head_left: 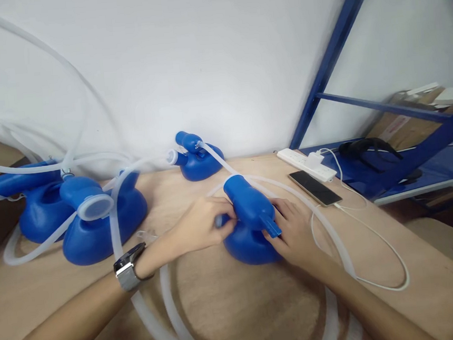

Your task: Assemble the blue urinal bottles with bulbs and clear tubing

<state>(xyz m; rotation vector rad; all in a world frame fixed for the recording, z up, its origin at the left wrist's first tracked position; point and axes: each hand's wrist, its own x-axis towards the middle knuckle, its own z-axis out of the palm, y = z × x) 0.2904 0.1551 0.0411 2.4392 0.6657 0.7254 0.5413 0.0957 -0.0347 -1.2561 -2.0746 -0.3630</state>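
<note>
A wooden bench (230,307) stood against a white wall. At its centre, the left hand (201,225) and right hand (293,233) were both clamped on a blue plastic vessel (250,215), ringed by clear tubing (171,307). A phone (315,187) lay nearby.

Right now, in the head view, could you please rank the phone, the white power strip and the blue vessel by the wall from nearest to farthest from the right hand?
From the right hand:
1. Phone, just beyond it, slightly right.
2. White power strip, behind the phone.
3. Blue vessel by the wall, far back and left.
</note>
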